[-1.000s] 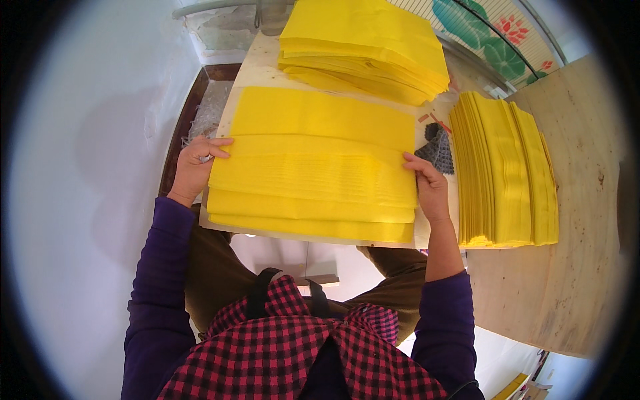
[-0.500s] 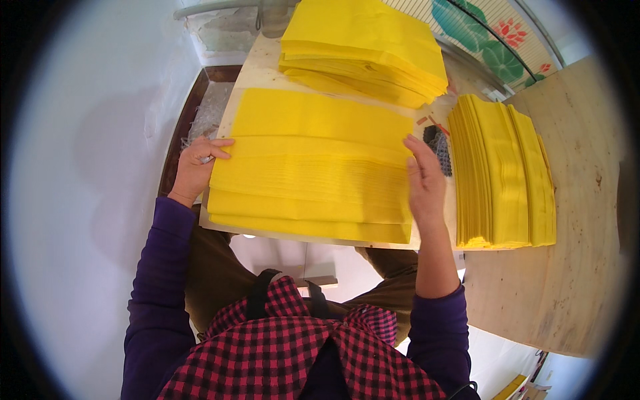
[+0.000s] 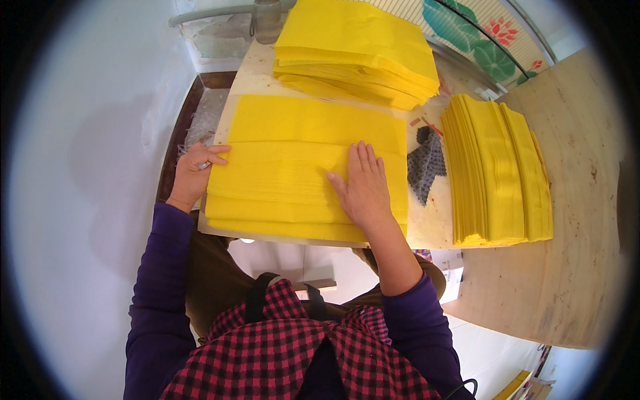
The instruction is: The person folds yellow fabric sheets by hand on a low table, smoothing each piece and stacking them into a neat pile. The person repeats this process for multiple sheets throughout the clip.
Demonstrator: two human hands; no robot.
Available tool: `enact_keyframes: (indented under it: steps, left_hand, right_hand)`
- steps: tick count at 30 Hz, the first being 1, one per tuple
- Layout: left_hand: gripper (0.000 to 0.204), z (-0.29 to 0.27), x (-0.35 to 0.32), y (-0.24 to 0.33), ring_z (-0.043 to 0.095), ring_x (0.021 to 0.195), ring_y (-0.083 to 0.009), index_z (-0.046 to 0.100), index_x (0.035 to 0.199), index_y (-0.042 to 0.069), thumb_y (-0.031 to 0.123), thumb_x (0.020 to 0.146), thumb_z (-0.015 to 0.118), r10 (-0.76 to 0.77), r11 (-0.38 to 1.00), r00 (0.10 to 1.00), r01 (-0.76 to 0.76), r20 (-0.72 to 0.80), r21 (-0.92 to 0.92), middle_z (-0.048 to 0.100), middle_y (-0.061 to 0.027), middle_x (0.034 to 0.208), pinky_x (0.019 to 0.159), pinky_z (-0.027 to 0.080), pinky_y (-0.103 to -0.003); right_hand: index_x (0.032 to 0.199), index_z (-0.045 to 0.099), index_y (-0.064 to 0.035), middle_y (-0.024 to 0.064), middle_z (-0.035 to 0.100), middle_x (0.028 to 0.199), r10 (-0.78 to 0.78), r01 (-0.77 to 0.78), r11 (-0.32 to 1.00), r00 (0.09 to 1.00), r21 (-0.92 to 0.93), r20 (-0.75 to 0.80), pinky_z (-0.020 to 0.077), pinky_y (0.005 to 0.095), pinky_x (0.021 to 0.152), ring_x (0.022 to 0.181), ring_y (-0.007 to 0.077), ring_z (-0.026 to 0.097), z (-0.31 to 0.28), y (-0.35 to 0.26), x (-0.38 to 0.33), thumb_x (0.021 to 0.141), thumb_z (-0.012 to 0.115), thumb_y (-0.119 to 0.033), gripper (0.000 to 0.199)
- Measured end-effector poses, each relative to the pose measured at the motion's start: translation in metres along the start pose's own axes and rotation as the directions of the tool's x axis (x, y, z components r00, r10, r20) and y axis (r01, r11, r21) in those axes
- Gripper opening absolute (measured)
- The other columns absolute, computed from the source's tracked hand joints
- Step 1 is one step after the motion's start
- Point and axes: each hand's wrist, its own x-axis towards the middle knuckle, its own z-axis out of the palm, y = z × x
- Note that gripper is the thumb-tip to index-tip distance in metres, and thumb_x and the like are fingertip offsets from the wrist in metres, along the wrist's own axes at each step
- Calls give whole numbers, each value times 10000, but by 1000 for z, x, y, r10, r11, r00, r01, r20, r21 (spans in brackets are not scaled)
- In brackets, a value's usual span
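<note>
In front of me lies a pile of yellow cloth sheets (image 3: 280, 163), creased across and with layered folds toward the near side. My left hand (image 3: 192, 175) is at its left edge, fingers bent and closed on the cloth's margin. A small pale thing shows among those fingers, too small to name. Flat on top of the cloth, right of the middle, rests my right hand (image 3: 367, 185), fingers stretched and thumb apart, holding nothing.
A thick stack of yellow cloth (image 3: 353, 50) lies behind the pile. More folded yellow cloth (image 3: 497, 173) stands at the right. Between them, a grey textured rag (image 3: 427, 163) sits on the wooden table (image 3: 427, 223). A white wall (image 3: 100, 200) runs along the left.
My right hand has moved left from the pile's right edge onto its top, baring more of the grey rag. My left hand stays at the left edge.
</note>
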Motion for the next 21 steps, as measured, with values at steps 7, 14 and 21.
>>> enact_keyframes:
  steps: [7, 14, 21]
  left_hand:
    - [114, 1, -1, -1, 560, 906, -188, 683, 801, 43, -50, 736, 676, 5, 1000, 1000, -5, -9, -6, 689, -117, 1060, 838, 438, -287]
    - [206, -6, -1, -8, 596, 847, -250, 670, 787, 45, -119, 718, 567, 152, 977, 988, -152, 12, 150, 696, -102, 1028, 816, 464, -315]
    - [252, -23, 8, 35, 601, 961, -261, 674, 885, 59, -108, 781, 517, 173, 954, 980, -143, -95, 265, 682, -102, 1040, 862, 463, -328]
  right_hand:
    - [1409, 279, 81, 243, 254, 1492, 62, -61, 997, 998, -37, 25, 133, 455, 1150, 1409, 338, 197, 8, 10, -4, 927, 413, -536, 795]
    - [1418, 275, 68, 230, 232, 1505, 78, -75, 991, 997, -110, 25, 119, 450, 1153, 1418, 315, 180, 11, 8, -6, 919, 427, -537, 799]
    - [1422, 270, 66, 226, 219, 1511, 87, -86, 994, 996, -70, 8, 123, 441, 1154, 1420, 310, 173, 11, 8, -7, 921, 423, -540, 801]
